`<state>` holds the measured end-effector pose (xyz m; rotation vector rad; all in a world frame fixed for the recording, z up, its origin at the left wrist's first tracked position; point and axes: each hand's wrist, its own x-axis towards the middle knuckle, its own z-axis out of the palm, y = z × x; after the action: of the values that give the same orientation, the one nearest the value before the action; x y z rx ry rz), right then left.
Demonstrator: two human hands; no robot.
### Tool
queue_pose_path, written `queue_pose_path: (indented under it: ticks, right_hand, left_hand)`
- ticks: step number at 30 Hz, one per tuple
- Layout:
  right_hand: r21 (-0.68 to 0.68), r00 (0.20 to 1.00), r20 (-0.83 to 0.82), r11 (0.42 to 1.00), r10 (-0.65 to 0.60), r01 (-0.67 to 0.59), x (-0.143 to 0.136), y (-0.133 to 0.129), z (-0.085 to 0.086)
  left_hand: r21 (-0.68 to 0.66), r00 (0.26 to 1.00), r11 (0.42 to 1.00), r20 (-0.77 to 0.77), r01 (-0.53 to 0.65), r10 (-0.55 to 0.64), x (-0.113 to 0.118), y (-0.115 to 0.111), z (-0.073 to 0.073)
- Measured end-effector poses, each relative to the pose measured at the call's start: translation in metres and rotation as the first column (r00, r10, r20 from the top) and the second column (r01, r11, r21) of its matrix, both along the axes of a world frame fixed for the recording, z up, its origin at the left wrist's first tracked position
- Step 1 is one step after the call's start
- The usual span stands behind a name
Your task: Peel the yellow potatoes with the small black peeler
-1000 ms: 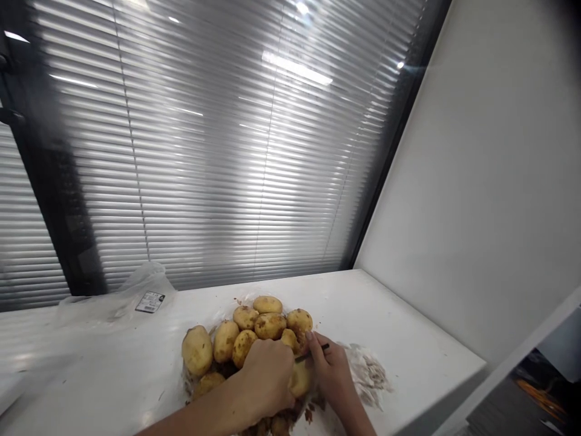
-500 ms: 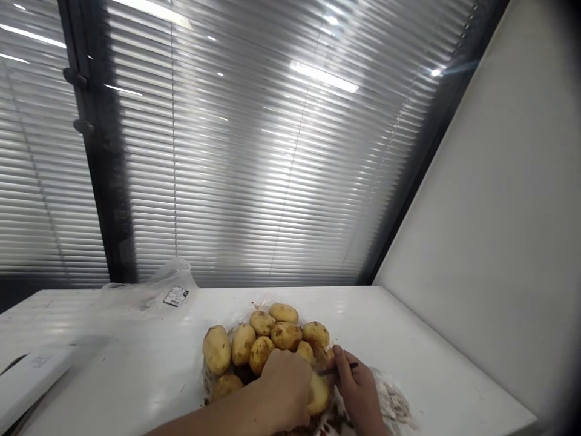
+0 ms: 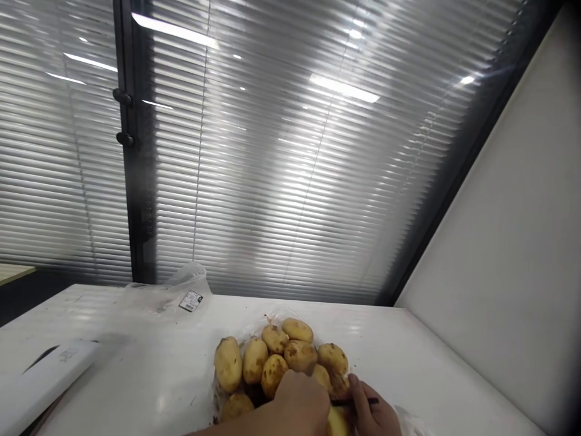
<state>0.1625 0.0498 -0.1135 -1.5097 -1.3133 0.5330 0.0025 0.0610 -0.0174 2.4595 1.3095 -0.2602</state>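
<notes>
My left hand reaches in from the lower left, its fingers closed round a pale, partly peeled potato. Only a yellow strip of that potato shows at the bottom edge. My right hand is beside it, thumb up, closed on a thin dark tool. The tool lies across just above the held potato; its working end is hidden by the hands. Beyond my hands lies a pile of several potatoes, some with brown, earthy patches, on clear plastic film.
A crumpled clear bag with a label lies at the back left of the white table. At the left edge is a white box-like object. More clear plastic sits right of my right hand. Blinds and a wall stand behind.
The camera view has turned, so the scene sits farther right and mostly lower. Both hands stay close together at the potato, keeping the same hold.
</notes>
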Motion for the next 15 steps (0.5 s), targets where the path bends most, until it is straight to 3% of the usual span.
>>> queue_pose_path:
  ticks: [4,9,15]
  right_hand:
    - [-0.056,1.000,0.025,0.998,-0.018,0.020,0.002,-0.005,0.010]
    - [-0.005,1.000,-0.016,1.000,-0.012,0.012,-0.006,-0.009,0.023]
    - [-0.023,0.994,0.085,0.997,-0.075,0.077,0.001,-0.010,0.019]
  left_hand:
    - [0.021,1.000,1.000,-0.007,0.023,-0.023,-0.003,-0.006,0.002]
    - [0.088,1.000,0.996,0.014,-0.003,0.002,-0.005,-0.007,-0.005]
    - [0.138,0.999,0.990,-0.014,0.032,-0.030,-0.006,-0.006,-0.013]
